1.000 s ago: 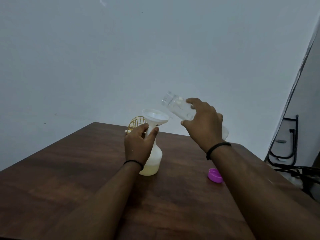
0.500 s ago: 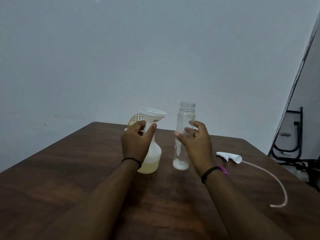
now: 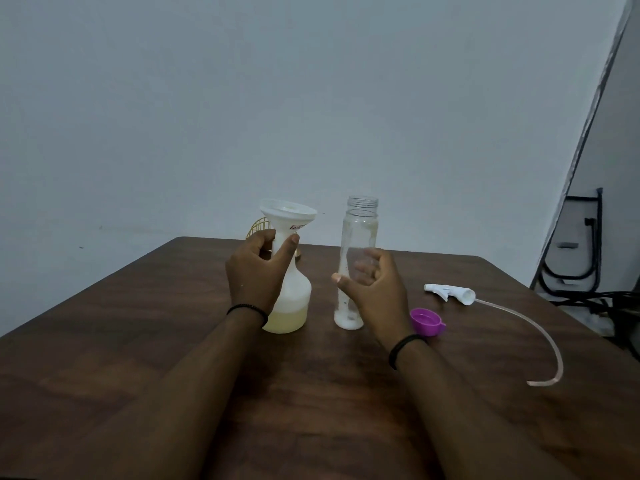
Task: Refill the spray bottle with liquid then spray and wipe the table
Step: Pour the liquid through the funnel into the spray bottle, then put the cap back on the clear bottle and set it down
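Centrally on the dark brown wooden table [image 3: 138, 341] stands the white translucent plastic spray bottle [image 3: 290, 299], upright, its nozzle off and a shallow layer of pale yellow liquid [image 3: 287, 318] in its base. Seated in its neck is a white plastic funnel [image 3: 288, 216], upright. The left hand [image 3: 258, 271] grips the funnel's stem just above the bottle's neck, thumb on the right side and fingers curled round the left.

Just right of the spray bottle stands a clear, uncapped plastic bottle [image 3: 358, 237], upright and nearly drained, with only a whitish residue at the bottom. The right hand [image 3: 375, 292] is in front of it, fingers loosely spread and relaxed; whether the fingertips touch the clear plastic I cannot tell, but nothing is clasped.

Farther right of the spray bottle, past the clear one, a purple plastic cap [image 3: 427, 321] lies on the table beside the right wrist. Beyond that, well apart from the spray bottle, the white trigger spray head [image 3: 450, 292] lies on its side, its thin clear dip tube [image 3: 540, 327] curving away toward the near right edge.

Behind the spray bottle, partly hidden by the left hand and the funnel, sits a yellow mesh object [image 3: 258, 226], perhaps a strainer. Each wrist wears 1 black band.
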